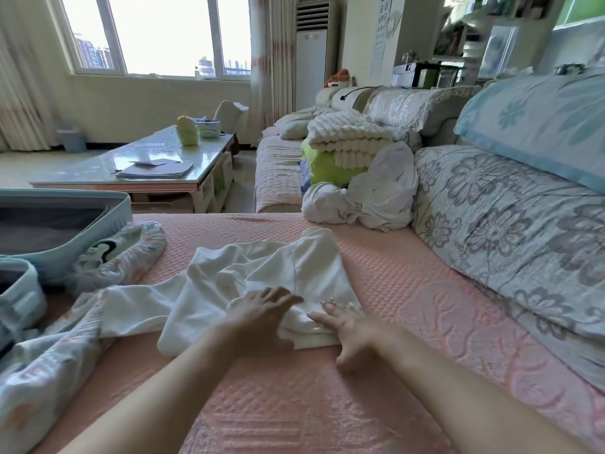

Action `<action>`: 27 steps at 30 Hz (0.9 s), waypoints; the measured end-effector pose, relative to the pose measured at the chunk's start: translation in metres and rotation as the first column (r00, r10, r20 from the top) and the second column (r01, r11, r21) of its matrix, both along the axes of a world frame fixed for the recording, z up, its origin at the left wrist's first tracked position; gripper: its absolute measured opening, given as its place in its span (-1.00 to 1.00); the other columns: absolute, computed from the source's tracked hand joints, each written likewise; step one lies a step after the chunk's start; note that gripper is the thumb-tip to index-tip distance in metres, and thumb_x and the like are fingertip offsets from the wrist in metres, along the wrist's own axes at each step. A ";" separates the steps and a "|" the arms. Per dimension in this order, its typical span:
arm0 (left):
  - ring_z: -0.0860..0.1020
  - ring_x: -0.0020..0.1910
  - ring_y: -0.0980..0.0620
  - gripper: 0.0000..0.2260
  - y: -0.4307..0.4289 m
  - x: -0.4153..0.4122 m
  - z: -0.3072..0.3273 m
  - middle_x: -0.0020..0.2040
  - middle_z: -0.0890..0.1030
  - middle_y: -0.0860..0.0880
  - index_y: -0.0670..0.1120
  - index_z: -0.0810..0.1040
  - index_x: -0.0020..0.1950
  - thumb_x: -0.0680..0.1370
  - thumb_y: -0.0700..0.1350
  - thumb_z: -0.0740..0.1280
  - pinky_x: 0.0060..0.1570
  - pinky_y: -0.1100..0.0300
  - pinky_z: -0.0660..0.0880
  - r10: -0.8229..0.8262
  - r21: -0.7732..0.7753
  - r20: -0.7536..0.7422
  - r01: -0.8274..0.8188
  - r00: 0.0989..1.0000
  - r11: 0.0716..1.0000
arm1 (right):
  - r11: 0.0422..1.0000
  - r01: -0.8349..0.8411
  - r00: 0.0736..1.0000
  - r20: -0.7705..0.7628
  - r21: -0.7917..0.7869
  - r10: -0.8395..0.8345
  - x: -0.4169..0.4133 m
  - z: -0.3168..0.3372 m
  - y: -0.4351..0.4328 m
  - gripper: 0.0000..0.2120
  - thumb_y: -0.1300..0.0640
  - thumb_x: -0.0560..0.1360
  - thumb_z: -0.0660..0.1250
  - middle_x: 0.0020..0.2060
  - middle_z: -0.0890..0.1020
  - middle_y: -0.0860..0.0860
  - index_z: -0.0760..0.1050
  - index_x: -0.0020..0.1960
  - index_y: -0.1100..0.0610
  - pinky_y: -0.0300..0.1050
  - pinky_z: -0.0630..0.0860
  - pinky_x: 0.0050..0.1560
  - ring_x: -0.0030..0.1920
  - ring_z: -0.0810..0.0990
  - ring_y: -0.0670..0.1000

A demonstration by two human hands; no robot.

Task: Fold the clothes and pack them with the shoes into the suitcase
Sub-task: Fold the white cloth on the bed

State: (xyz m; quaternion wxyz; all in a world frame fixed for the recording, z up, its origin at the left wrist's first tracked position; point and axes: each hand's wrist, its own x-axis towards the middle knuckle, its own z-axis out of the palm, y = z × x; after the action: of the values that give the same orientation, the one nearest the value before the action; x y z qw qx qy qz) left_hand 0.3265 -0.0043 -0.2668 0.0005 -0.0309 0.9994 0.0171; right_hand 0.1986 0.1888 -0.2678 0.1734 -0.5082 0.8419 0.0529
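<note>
The step in hand is the folding of the white garment point(278, 267), which lies crumpled and half spread in the middle of the pink quilted cover point(327, 404), its near right corner already doubled into a thicker band; the left hand point(262, 311) rests on that band with its fingers straight and spread, gripping nothing; the right hand point(348, 324) lies just beside it at the garment's near edge, fingers also splayed flat, and seems to press the cloth down rather than pinch it. The pale blue suitcase point(65, 194) stands open at the far left, well apart from both hands, with a patterned garment point(45, 362) sprawled unfolded in front of it; a heap of white clothes point(370, 194) waits against the floral cushion point(491, 204); no shoes can be made out with any certainty. Judged from this, the task is early; nothing folded shows in the suitcase. The next move likely calls for smoothing the wrinkled far side flat, then taking hold of an edge and bringing it over the pressed band, keeping one palm down so the fold does not slip.
</note>
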 end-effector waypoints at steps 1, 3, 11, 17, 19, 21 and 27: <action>0.22 0.49 -0.02 -0.25 0.007 -0.002 -0.007 0.52 0.21 0.04 0.19 0.10 0.57 0.46 0.26 0.34 0.44 0.02 0.25 -0.011 -0.015 0.087 0.013 0.996 1.000 | 1.000 0.016 1.000 -0.027 -0.001 -0.016 0.001 -0.001 0.002 -0.05 0.13 0.46 0.38 0.63 -0.19 -0.03 -0.14 0.63 -0.19 -0.06 -0.25 0.56 0.62 -0.19 -0.01; 0.25 0.48 -0.06 -0.31 0.017 -0.006 -0.020 0.51 0.26 0.02 0.16 0.14 0.58 0.51 0.16 0.34 0.42 0.07 0.26 0.027 -0.049 0.148 -0.020 0.989 0.999 | 0.999 0.039 0.996 -0.084 -0.012 -0.040 0.000 -0.002 0.003 -0.13 0.22 0.51 0.31 0.64 -0.13 -0.01 -0.11 0.64 -0.13 -0.05 -0.16 0.59 0.62 -0.13 0.00; 0.53 -0.16 -0.01 -0.93 0.036 -0.006 0.016 -0.19 0.49 0.05 -0.01 0.50 -0.23 0.45 -0.13 0.32 -0.25 0.21 0.31 0.045 0.077 0.023 -0.047 0.999 0.996 | 0.998 -0.050 0.967 -0.253 -0.038 0.039 0.004 0.026 0.013 -0.69 0.14 0.55 0.27 0.20 0.62 0.06 0.55 0.26 -0.05 -0.09 0.49 0.15 0.19 0.59 0.14; 0.48 -0.31 0.17 -0.87 0.066 0.015 0.035 -0.30 0.55 0.17 0.04 0.68 -0.05 0.43 -0.10 0.48 -0.28 0.30 0.40 -0.058 0.302 0.422 -0.080 0.905 0.950 | 0.989 0.146 0.948 0.284 0.023 -0.147 0.020 0.051 0.043 -0.82 0.27 0.39 0.23 -0.28 0.59 0.04 0.60 -0.23 0.13 -0.17 0.43 -0.34 -0.23 0.54 0.03; 0.52 -0.31 0.23 -0.86 0.072 0.017 0.038 -0.25 0.62 0.18 0.04 0.72 0.00 0.46 -0.09 0.47 -0.20 0.33 0.45 -0.100 0.383 0.513 -0.123 0.853 0.916 | 0.968 0.232 0.801 0.544 0.100 -0.248 0.019 0.052 0.044 -0.78 0.21 0.49 0.27 -0.15 0.69 0.05 0.67 0.00 0.17 -0.16 0.47 -0.29 -0.18 0.62 0.04; 0.57 -0.28 0.20 -0.86 0.071 0.014 0.039 -0.20 0.67 0.12 -0.01 0.72 -0.02 0.51 -0.12 0.37 -0.15 0.31 0.49 -0.093 0.486 0.469 -0.169 0.878 0.857 | 0.949 0.316 0.759 0.596 0.015 -0.262 0.015 0.050 0.040 -0.74 0.16 0.53 0.27 -0.04 0.73 0.08 0.66 0.12 0.21 -0.13 0.49 -0.26 -0.16 0.67 0.06; 0.60 -0.06 0.00 -0.76 0.027 -0.028 0.028 0.04 0.66 -0.02 0.04 0.65 0.05 0.60 -0.20 0.21 -0.06 0.19 0.48 0.303 0.363 -0.101 -0.248 0.948 0.898 | 0.810 0.285 0.954 0.072 -0.513 -0.290 -0.015 0.030 0.007 -0.66 0.13 0.55 0.19 0.21 0.65 -0.08 0.63 0.22 -0.07 -0.02 0.51 0.27 0.19 0.61 0.02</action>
State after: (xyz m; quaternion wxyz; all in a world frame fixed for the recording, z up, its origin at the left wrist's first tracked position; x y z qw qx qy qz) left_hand 0.2987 0.0225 -0.2388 -0.0742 -0.1704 0.9631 0.1946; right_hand 0.1836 0.1955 -0.2377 0.0320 -0.4026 0.8927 -0.1997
